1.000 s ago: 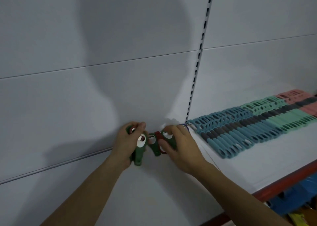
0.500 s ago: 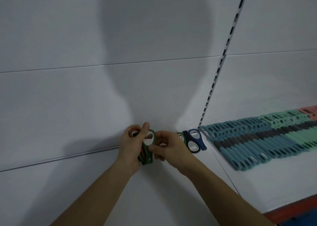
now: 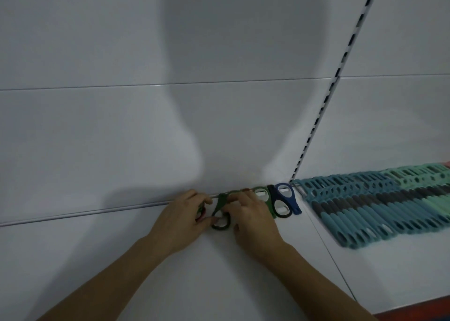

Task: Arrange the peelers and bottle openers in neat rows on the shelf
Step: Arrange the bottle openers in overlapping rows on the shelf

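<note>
Head view: hands meet at the back edge of the white shelf, close together, where it joins the back panel. The left hand has its fingers curled round a red opener, mostly hidden in the palm; whether more pieces sit there cannot be told. The right hand pinches the upper end of a dark green bottle opener, which lies slanted between the two hands with its lower loop by the left thumb.

Just to the right, a short row of set openers leans against the panel in green, black and blue, touching one another. Past the slotted upright, the peelers lie in a long overlapping row of blue and mint handles, well apart from the hands.

Judging by looks, the opener is a light, stiff plastic piece with a metal insert, neither fragile nor soft. Its smooth shell may slip, and a nudge could topple the leaning row. The best hold seems to be across the narrow waist between the two loops, thumb on one flat face and fingers on the other, so it can be stood flush against the green one.
</note>
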`<state>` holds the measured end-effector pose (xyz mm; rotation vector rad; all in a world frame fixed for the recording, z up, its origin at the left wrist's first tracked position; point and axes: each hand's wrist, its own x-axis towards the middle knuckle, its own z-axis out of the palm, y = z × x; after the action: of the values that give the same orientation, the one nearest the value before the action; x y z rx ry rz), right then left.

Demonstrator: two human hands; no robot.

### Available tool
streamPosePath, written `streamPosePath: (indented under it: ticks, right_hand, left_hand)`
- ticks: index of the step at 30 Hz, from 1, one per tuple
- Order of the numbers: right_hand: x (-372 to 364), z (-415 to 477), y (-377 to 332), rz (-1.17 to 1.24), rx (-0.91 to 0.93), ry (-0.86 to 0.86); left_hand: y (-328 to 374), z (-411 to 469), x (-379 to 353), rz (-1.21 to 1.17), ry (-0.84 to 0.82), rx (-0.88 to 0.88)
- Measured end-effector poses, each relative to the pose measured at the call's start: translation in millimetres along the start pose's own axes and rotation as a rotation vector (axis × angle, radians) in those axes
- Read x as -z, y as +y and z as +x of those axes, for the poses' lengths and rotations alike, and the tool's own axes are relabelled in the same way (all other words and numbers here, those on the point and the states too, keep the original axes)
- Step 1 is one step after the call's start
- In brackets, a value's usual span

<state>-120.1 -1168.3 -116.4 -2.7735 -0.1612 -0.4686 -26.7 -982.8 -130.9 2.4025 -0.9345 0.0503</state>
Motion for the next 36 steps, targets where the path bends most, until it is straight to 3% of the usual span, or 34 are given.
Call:
streamPosePath:
  ticks: [6, 10, 36]
  right_hand:
    - [28.7, -24.8, 30.5, -0.063, -0.296, 0.12]
    - [25.3, -39.2, 53.9, -0.087, -0.478, 0.085]
    - [2.3, -48.6, 56.7, -0.104, -0.441, 0.153]
  left_hand:
    - [10.4, -2.6, -8.5, 0.081, -0.089, -0.029]
    - [14.8, -0.5, -9.9, 0.125, -0.123, -0.021]
    - [33.6, -3.3, -27.1, 0.145, -0.014, 0.049]
